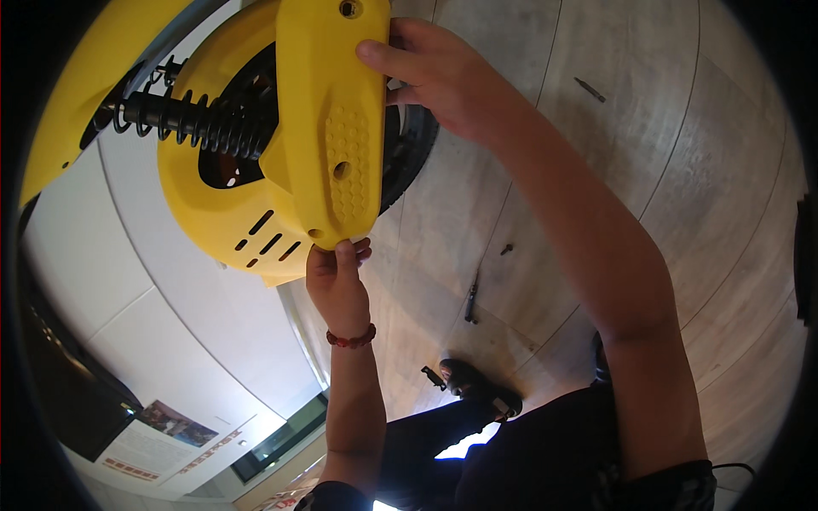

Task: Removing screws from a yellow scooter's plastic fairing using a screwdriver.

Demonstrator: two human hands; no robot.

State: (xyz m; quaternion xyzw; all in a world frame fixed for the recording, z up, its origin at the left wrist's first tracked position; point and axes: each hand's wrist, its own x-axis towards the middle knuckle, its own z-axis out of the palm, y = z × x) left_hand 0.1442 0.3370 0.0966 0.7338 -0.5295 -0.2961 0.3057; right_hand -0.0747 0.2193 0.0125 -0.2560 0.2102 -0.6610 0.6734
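Observation:
A long yellow plastic cover point(307, 111) with a dotted patch and several holes lies against a wheel with a yellow guard point(196, 204). My left hand point(339, 285), with a dark red beaded bracelet at its wrist, is closed on the cover's lower end, thumb on the front face. My right hand point(443, 77) grips the cover's right edge higher up, its thumb on the face and its fingers partly hidden behind. Part of the black tyre point(409, 157) shows beside the cover. To the left a black coil spring shock absorber point(192, 119) runs to the wheel.
On the wooden floor point(622, 179) lie a dark slim bit point(589, 89), a small dark fastener point(507, 249) and a dark hand tool point(471, 304). My shoe point(464, 379) is near the tool. A yellow body panel point(77, 85) rises at the far left, with a white panel point(162, 315) below.

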